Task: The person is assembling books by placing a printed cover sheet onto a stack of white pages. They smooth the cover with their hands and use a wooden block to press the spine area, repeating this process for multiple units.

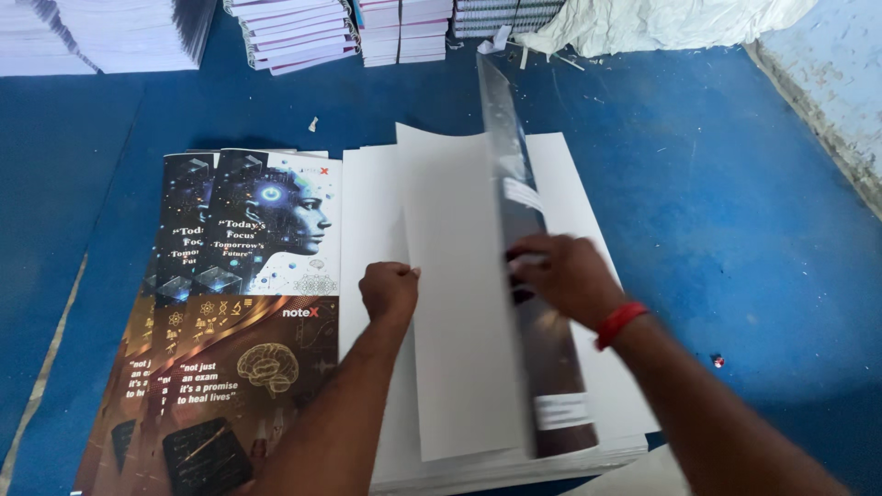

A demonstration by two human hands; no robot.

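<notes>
A thick stack of white sheets [560, 184] lies on a blue surface. One cover sheet [455, 303], white on its inner side and dark printed on the outer side, stands half-turned over the stack. My left hand [389, 289] pinches the left edge of this sheet. My right hand [562, 274], with a red band on the wrist, grips its raised dark edge near the middle. To the left lies a fanned pile of dark printed covers [241, 303] showing a head in profile and a brain drawing.
Stacks of bound notebooks [294, 32] and white paper stacks [101, 32] line the far edge. Crumpled white wrapping [661, 23] lies at the back right. A pale wall base [827, 83] runs along the right. A small red bit [718, 362] sits on the blue surface [735, 211].
</notes>
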